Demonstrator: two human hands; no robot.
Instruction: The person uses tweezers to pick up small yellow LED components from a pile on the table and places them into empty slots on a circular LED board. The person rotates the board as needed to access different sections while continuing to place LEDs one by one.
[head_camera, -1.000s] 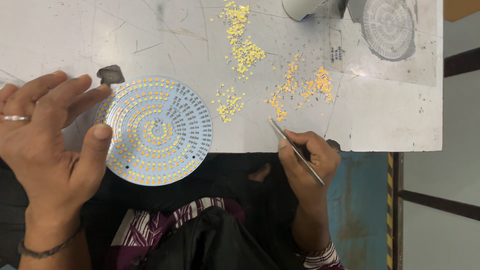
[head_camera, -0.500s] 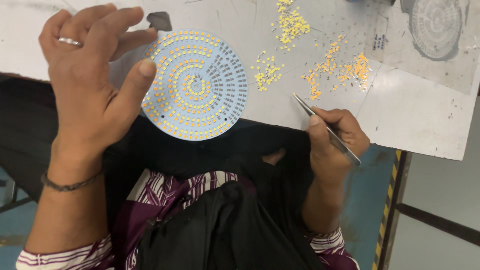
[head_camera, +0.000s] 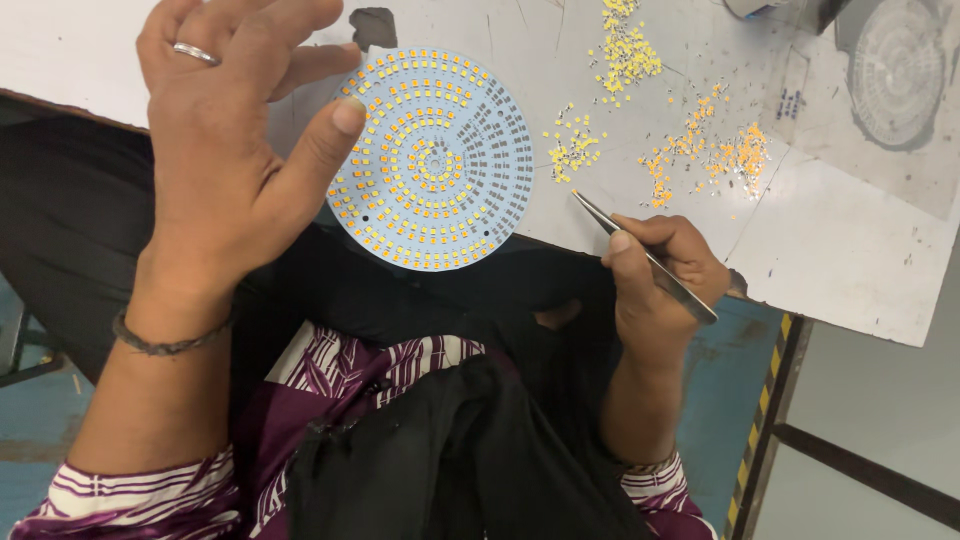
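Note:
A round pale-blue circuit board (head_camera: 435, 160) dotted with rings of small yellow chips lies at the near edge of a grey worktable (head_camera: 850, 250), partly overhanging it. My left hand (head_camera: 235, 140), wearing a ring and a wrist band, hovers at the board's left rim with fingers spread; its thumb tip touches the rim. My right hand (head_camera: 660, 275) grips metal tweezers (head_camera: 640, 255), whose tips point up-left to the table edge just right of the board.
Loose heaps of tiny yellow chips (head_camera: 625, 50) and orange chips (head_camera: 720, 155) are scattered on the table right of the board. A round grey disc (head_camera: 895, 70) sits at the far right. A dark small piece (head_camera: 372, 25) lies above the board. My lap is below.
The view has swung, so the table edge now tilts. My left hand has lifted and spread at the board's left rim. The right hand still holds the tweezers in the same pose.

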